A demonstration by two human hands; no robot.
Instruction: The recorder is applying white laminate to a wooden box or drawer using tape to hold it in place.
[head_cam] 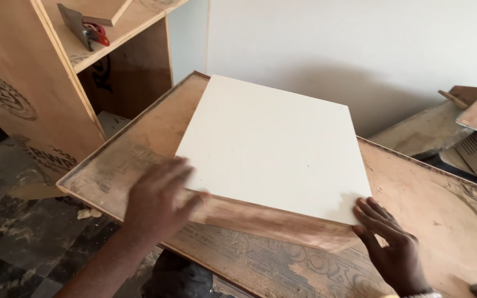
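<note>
A square board with a white laminated top [274,148] and a raw brown front edge lies on a dusty plywood workbench [139,149]. My left hand [158,198] rests against the board's near left corner, fingers spread and blurred. At the near right corner, my right hand [390,245] lies flat with its fingertips touching the board's edge. Neither hand grips anything.
A plywood cabinet [34,94] stands at the left; on its shelf lie a hand saw with a red handle [86,27] and a small board. Offcuts of wood [470,132] are piled at the right by the white wall. Dark tiled floor lies below left.
</note>
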